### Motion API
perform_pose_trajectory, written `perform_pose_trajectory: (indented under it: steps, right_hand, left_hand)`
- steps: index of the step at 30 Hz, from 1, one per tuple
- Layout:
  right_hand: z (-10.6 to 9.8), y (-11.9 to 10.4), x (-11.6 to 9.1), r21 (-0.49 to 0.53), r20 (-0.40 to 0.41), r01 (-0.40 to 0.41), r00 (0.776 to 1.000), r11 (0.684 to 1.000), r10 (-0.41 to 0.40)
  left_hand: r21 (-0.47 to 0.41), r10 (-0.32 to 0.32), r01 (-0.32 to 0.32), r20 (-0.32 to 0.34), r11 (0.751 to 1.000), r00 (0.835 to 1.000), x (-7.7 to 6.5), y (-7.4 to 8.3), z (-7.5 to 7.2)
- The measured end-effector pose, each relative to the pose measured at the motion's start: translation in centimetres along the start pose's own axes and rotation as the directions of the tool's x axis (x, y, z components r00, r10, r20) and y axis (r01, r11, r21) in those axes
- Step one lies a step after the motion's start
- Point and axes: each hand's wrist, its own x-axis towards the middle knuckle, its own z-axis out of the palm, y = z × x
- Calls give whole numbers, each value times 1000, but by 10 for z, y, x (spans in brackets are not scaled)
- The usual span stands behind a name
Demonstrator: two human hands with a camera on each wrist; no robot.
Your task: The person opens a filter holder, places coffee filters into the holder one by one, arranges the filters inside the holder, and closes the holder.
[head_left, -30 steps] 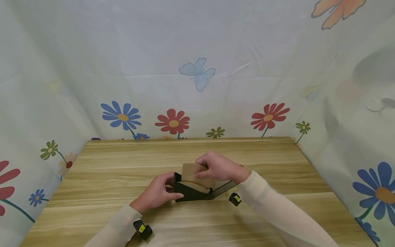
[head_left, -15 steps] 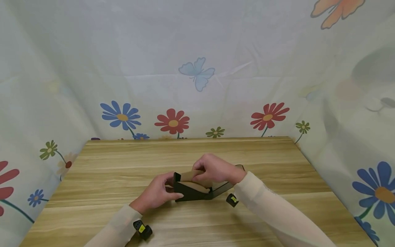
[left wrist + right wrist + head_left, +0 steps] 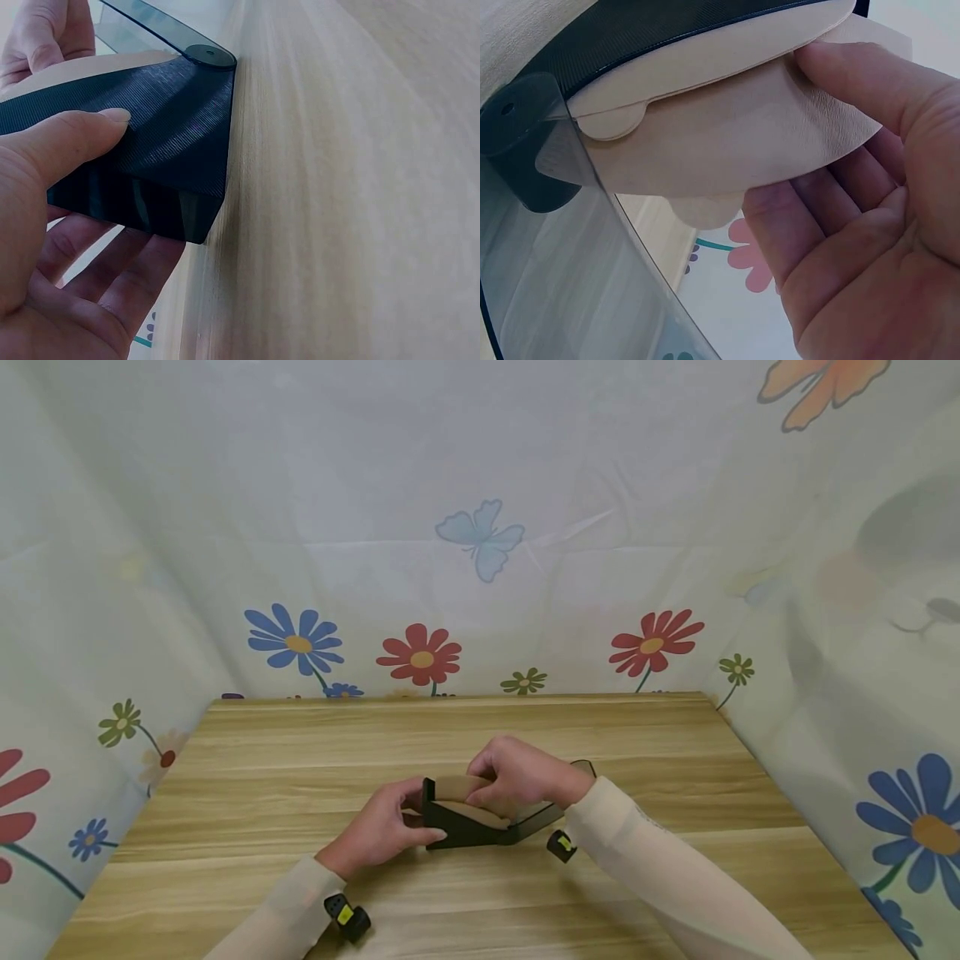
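A black ribbed box (image 3: pixel 459 830) with a hinged see-through lid (image 3: pixel 562 255) sits on the wooden table, the lid swung open to the right. My left hand (image 3: pixel 381 825) grips the box's left end, thumb on the near side and fingers at the end and far side. Tan paper coffee filters with rounded tabs fill the box; one filter (image 3: pixel 705 146) lies against the near wall of the stack. Between thumb and fingers my right hand (image 3: pixel 519 770) pinches a tan coffee filter (image 3: pixel 453 788), part of it inside the box. The box's inner bottom is hidden.
The wood-grain table (image 3: pixel 300 760) extends around the box on all sides. Behind and beside it hangs a pale curtain (image 3: pixel 360 527) printed with flowers and butterflies. A small black camera (image 3: pixel 348 920) is strapped at the left wrist and another black camera (image 3: pixel 561 846) at the right.
My right hand has moved slightly down and left, and the pinched coffee filter now sits lower in the box. My left hand and the box have stayed in place.
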Motion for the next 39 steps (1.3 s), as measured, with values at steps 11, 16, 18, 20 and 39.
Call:
perform_pose_trajectory:
  steps: [11,16,18,20,39]
  right_hand:
    - [1,-1,3,11,52,0,999,1000,-1]
    - [2,-1,3,48,90,-23,996,999,18]
    - [2,-1,4,47,95,-30,995,998,25]
    - [2,-2,4,37,94,-31,995,999,28]
    - [5,-1,6,51,118,-54,992,997,47]
  left_hand:
    - [9,5,-5,4,1000,1000,0,0,0]
    - [20,13,-13,1,1000,1000,0,0,-1]
    - [25,15,-15,1,1000,1000,0,0,-1]
    - [22,14,-14,1,1000,1000,0,0,-1]
    - [42,22,-22,-1,999,1000,0,1,-2]
